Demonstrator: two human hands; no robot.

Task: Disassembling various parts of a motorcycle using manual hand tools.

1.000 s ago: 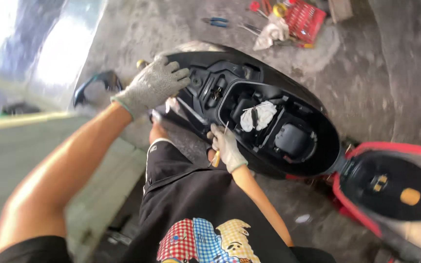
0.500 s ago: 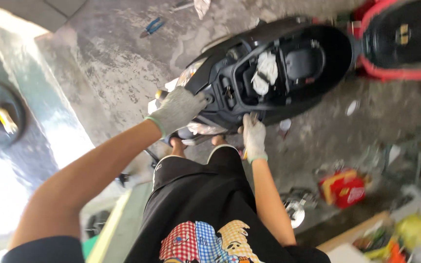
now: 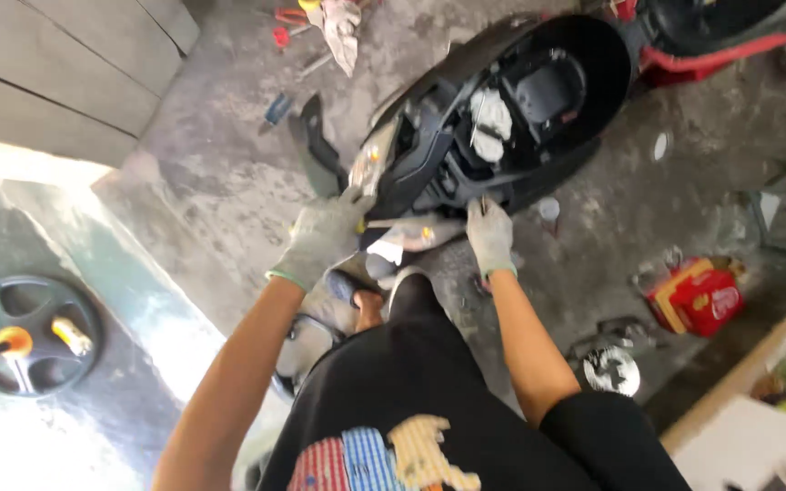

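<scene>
- Right now, a black scooter body (image 3: 466,155) is seen lying across the concrete floor (image 3: 220,173), its seat raised and the storage tub under it laid open.
- The left hand (image 3: 325,238), gloved in grey, is pressed onto the scooter's rear edge, fingers curled over the panel by the tail light (image 3: 370,166); it is closed on that edge.
- The right hand (image 3: 490,235), also gloved, is set against the scooter's lower side; a thin dark tool tip seems to be pinched in its fingers, though what it is cannot be told.
- A crumpled white rag (image 3: 490,121) is spotted inside the open tub, well above both hands.
- A loose black panel (image 3: 314,150) is found on the floor just left of the scooter, near the left hand.
- Tools with red and blue handles (image 3: 284,36) are scattered at the top of the view, beside another pale cloth (image 3: 343,27).
- A red carton (image 3: 698,295) is placed on the floor to the right, well apart from the right hand, with a round metal part (image 3: 611,368) near it.
- A black wheel (image 3: 29,335) is noted far left, in bright light.
- Black shorts and a black shirt with a coloured print are worn by the person.
</scene>
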